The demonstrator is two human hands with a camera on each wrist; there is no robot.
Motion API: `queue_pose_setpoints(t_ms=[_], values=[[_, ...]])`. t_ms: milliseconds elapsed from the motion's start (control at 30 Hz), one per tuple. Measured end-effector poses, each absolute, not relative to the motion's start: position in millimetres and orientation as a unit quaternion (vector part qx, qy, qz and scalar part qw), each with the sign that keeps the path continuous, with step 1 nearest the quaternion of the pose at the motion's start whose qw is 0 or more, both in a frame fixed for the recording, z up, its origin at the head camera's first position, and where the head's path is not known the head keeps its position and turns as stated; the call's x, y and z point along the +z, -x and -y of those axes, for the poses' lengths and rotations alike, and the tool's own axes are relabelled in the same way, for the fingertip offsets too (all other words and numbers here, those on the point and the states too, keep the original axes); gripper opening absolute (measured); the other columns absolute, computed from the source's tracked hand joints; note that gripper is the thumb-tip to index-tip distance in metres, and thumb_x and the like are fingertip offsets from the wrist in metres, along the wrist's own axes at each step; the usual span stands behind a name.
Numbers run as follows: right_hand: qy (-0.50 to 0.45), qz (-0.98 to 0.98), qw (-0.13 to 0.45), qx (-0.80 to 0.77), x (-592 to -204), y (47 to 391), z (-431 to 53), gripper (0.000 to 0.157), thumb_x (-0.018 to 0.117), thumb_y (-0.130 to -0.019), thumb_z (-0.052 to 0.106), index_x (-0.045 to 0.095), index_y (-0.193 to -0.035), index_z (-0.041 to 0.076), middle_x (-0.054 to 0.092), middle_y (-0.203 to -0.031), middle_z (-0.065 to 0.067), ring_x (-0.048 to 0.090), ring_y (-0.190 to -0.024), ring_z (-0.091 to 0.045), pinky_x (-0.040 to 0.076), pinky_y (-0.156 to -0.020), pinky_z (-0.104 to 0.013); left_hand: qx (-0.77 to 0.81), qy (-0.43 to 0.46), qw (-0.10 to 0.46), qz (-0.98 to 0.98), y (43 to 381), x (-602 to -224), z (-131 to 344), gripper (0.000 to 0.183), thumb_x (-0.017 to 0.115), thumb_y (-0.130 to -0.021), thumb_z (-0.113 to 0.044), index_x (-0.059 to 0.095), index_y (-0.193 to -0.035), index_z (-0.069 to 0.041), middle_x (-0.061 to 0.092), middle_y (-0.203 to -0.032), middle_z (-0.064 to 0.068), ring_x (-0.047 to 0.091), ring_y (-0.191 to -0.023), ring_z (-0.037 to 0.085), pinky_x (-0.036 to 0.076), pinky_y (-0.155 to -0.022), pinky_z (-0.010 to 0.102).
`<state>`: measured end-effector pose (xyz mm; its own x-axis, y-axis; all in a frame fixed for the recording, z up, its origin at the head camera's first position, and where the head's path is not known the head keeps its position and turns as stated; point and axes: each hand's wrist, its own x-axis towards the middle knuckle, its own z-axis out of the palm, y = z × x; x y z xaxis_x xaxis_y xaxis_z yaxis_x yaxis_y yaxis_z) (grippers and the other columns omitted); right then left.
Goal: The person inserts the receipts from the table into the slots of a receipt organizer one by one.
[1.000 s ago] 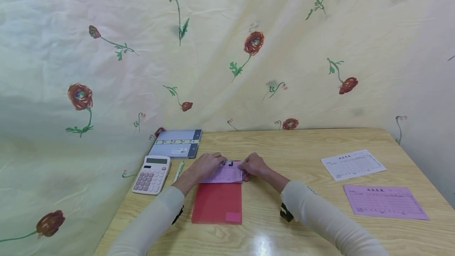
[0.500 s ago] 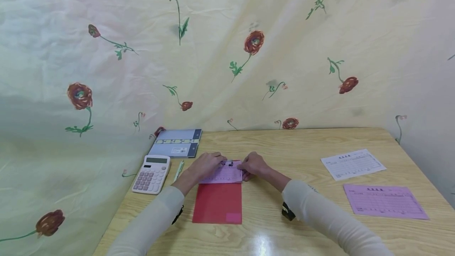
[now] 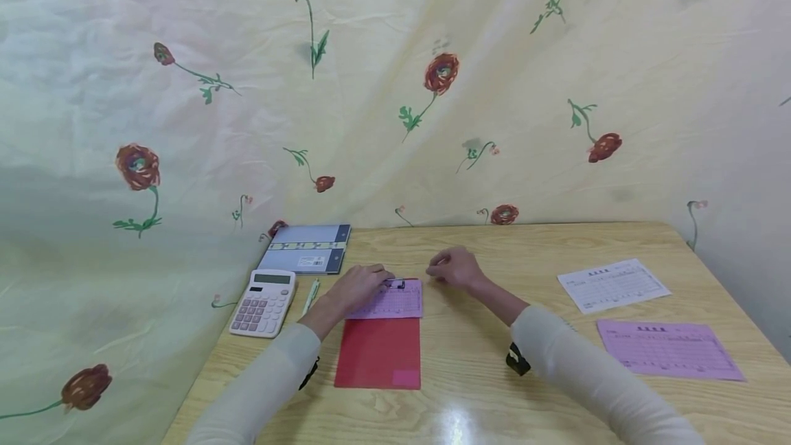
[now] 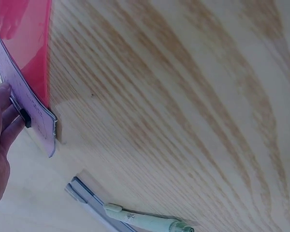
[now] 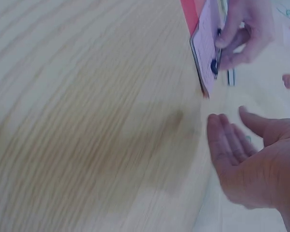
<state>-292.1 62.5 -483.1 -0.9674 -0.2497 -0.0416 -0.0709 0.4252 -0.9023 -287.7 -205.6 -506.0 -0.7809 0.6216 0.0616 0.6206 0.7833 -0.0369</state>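
Observation:
My left hand [image 3: 361, 287] holds a metal clip [image 4: 12, 96] with black ends, the thumb against it and the fingers curled beside it. The clip lies along the far edge of a stack of pink printed slips [image 3: 395, 303]. Beneath and in front of the slips, a red folder [image 3: 378, 352] with a small pink label lies on the table. My right hand [image 5: 256, 159] is apart from the slips, just to their right, its fingers relaxed and nothing in them; the thumb stands away from the fingers in the right wrist view.
A white calculator [image 3: 264, 304], a light green pen [image 3: 312, 297] and a blue notebook [image 3: 304, 250] lie on the left of the wooden table [image 3: 494, 253]. Farther right are a loose white form [image 3: 614, 286] and a pink form [image 3: 670, 350]. A flowered cloth [image 3: 383, 88] hangs behind.
My right hand has let go of the right edge of the pink slips and moved away up and to the right. My left hand has stayed at the clip.

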Motion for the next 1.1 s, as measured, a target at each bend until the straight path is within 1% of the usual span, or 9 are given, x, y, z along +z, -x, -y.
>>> queue_pose_setpoints(t_ms=[67, 133, 233, 400, 500, 633, 733, 867, 1100], values=[[0.116, -0.832, 0.074, -0.538, -483, 296, -68, 0.026, 0.077, -0.097, 0.005, 0.073, -0.116, -0.012, 0.077, -0.101, -0.021, 0.076, -0.095, -0.038, 0.063, -0.083, -0.045, 0.008, 0.328, 0.036, 0.944, 288, -507, 205, 0.029, 0.065, -0.109, -0.022, 0.073, -0.136, -0.015, 0.073, -0.128, 0.002, 0.074, -0.106, 0.018, 0.06, -0.093, 0.034], [0.139, -0.829, 0.056, -0.539, -484, 299, -74, 0.03, 0.077, -0.098, 0.007, 0.072, -0.121, -0.011, 0.077, -0.107, -0.02, 0.075, -0.1, -0.038, 0.062, -0.088, -0.046, 0.006, 0.327, 0.035, 0.945, 288, -507, 205, 0.029, 0.065, -0.109, -0.022, 0.073, -0.135, -0.015, 0.072, -0.127, 0.002, 0.074, -0.106, 0.018, 0.06, -0.093, 0.034], [0.171, -0.823, 0.038, -0.541, -485, 303, -83, 0.035, 0.077, -0.099, 0.01, 0.071, -0.128, -0.008, 0.077, -0.116, -0.02, 0.074, -0.106, -0.035, 0.061, -0.093, -0.043, 0.003, 0.327, 0.034, 0.944, 287, -506, 205, 0.029, 0.065, -0.108, -0.021, 0.073, -0.136, -0.015, 0.073, -0.127, 0.002, 0.074, -0.105, 0.018, 0.06, -0.093, 0.034], [0.211, -0.794, 0.044, -0.569, -484, 306, -99, 0.045, 0.077, -0.1, 0.012, 0.065, -0.138, -0.007, 0.07, -0.13, -0.027, 0.071, -0.116, -0.038, 0.059, -0.098, -0.04, 0.003, 0.334, 0.039, 0.942, 285, -504, 206, 0.028, 0.065, -0.108, -0.02, 0.073, -0.135, -0.015, 0.073, -0.123, 0.002, 0.073, -0.099, 0.016, 0.061, -0.09, 0.033], [0.228, -0.788, 0.047, -0.569, -484, 307, -110, 0.049, 0.076, -0.1, 0.013, 0.062, -0.143, -0.005, 0.066, -0.136, -0.027, 0.066, -0.124, -0.043, 0.055, -0.104, -0.046, 0.004, 0.335, 0.04, 0.941, 285, -504, 206, 0.028, 0.065, -0.109, -0.02, 0.073, -0.135, -0.015, 0.073, -0.123, 0.001, 0.073, -0.097, 0.014, 0.061, -0.089, 0.032], [0.24, -0.789, 0.049, -0.563, -483, 307, -128, 0.053, 0.077, -0.1, 0.016, 0.06, -0.147, -0.001, 0.063, -0.144, -0.024, 0.056, -0.134, -0.049, 0.046, -0.113, -0.056, 0.003, 0.334, 0.038, 0.942, 285, -505, 206, 0.028, 0.065, -0.109, -0.02, 0.073, -0.135, -0.015, 0.073, -0.123, 0.001, 0.072, -0.097, 0.014, 0.061, -0.089, 0.032], [0.248, -0.795, 0.044, -0.552, -483, 306, -143, 0.057, 0.078, -0.099, 0.017, 0.057, -0.15, -0.001, 0.059, -0.148, -0.024, 0.052, -0.137, -0.051, 0.042, -0.114, -0.062, 0.009, 0.332, 0.037, 0.943, 285, -505, 206, 0.029, 0.064, -0.109, -0.021, 0.073, -0.136, -0.016, 0.072, -0.124, 0.0, 0.073, -0.099, 0.014, 0.06, -0.09, 0.032], [0.257, -0.808, 0.027, -0.529, -484, 304, -166, 0.063, 0.078, -0.099, 0.017, 0.052, -0.153, -0.001, 0.055, -0.153, -0.025, 0.049, -0.14, -0.051, 0.039, -0.114, -0.067, 0.011, 0.334, 0.042, 0.942, 284, -505, 206, 0.028, 0.065, -0.109, -0.02, 0.073, -0.135, -0.015, 0.073, -0.123, 0.001, 0.073, -0.1, 0.015, 0.06, -0.09, 0.032], [0.231, -0.834, -0.003, -0.5, -486, 300, -220, 0.069, 0.08, -0.098, 0.017, 0.048, -0.155, -0.003, 0.049, -0.157, -0.026, 0.044, -0.143, -0.052, 0.036, -0.116, -0.067, 0.001, 0.337, 0.046, 0.94, 283, -504, 205, 0.028, 0.065, -0.108, -0.019, 0.074, -0.134, -0.015, 0.073, -0.122, 0.0, 0.073, -0.1, 0.015, 0.06, -0.09, 0.032]])
